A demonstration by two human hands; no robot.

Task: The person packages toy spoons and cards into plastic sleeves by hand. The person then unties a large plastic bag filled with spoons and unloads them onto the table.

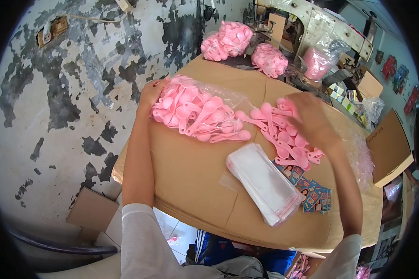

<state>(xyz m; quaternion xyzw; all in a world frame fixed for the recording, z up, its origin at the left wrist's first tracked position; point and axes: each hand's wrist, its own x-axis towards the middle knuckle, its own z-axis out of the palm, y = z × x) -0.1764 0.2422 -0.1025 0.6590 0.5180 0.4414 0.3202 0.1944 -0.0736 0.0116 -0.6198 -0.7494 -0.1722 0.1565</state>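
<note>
A clear bag of pink spoons [191, 104] lies on its side on the brown-covered table, its mouth toward the right. My left hand [152, 95] is closed on the bag's left end. Loose pink spoons [288, 139] are heaped to the right of the bag. Over the back right of this heap is my right hand [312, 116], smeared by motion, so its fingers cannot be made out. In front of the spoons lie a stack of clear plastic sleeves [263, 181] and several small blue printed cards [314, 195].
Filled bags of pink spoons [270, 60] stand at the table's back edge, near a machine [312, 18]. An open cardboard box [390, 149] and crumpled clear plastic [358, 160] are at the right. A peeling wall [79, 93] borders the left side.
</note>
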